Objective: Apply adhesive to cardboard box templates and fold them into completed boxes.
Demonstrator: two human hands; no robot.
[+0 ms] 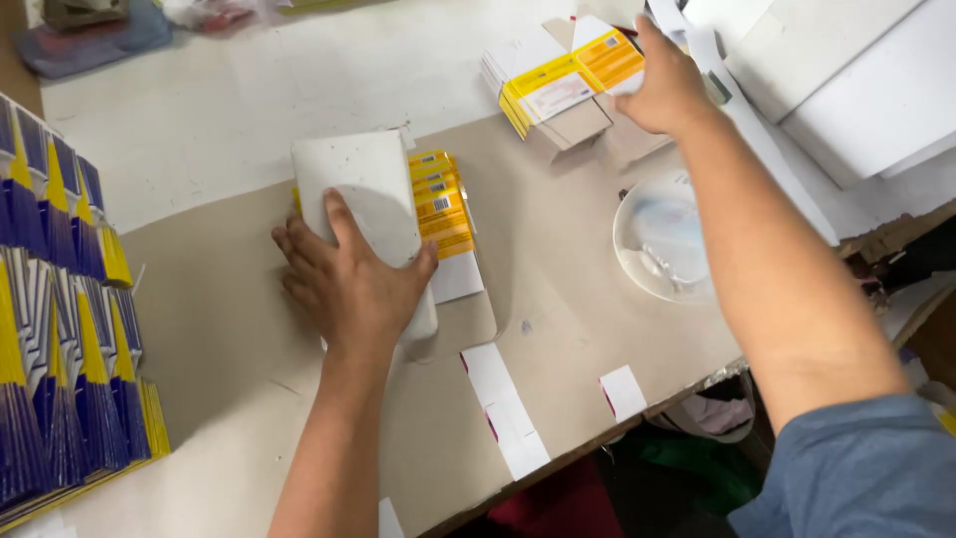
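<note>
The left hand (349,279) presses flat, fingers spread, on a white block (363,204) weighting yellow cartons (443,214) mid-table. The right hand (667,90) pinches one carton off the stack (553,85) at the far edge. Steady pressure likely keeps the pile square.

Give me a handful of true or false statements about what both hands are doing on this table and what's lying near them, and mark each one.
1. The left hand presses flat on a white block. True.
2. The right hand rests in the white dish. False: it reaches to the far stack of yellow and white flat cartons; the dish lies apart, nearer the table edge.
3. Yellow and white cartons stick out from under the white block. True.
4. The blue and yellow fanned cartons lie by the right hand. False: they lie at the left edge, nearer the left hand.
5. White paper strips lie near the table's front edge. True.
</note>
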